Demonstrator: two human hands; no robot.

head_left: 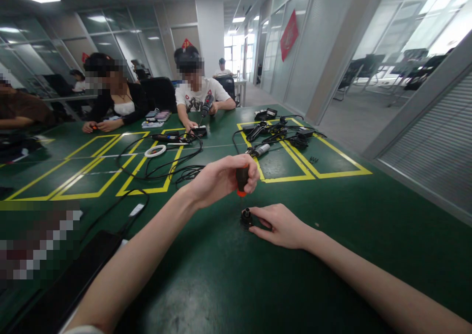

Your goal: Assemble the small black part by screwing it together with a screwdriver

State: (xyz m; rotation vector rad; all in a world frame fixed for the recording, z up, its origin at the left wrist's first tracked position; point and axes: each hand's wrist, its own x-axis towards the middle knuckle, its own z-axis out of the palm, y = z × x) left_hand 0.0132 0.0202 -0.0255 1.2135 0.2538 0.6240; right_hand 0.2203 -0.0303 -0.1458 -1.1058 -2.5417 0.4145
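Note:
In the head view my left hand (221, 179) is wrapped round the handle of a black and orange screwdriver (242, 180), held upright with its thin shaft pointing down. Below it a small black round part (246, 219) stands on the green table (295, 285). The shaft reaches down to this part; where exactly the tip sits is too small to tell. My right hand (282, 225) lies low over the table and pinches the right side of the black part between thumb and fingers.
Black cables and devices (273, 132) lie inside yellow taped frames beyond my hands. A white ring (155, 151) and looped cable are at the left, a black case (88, 270) at near left. Across the table a person (201, 95) holds a drill; other people sit further left.

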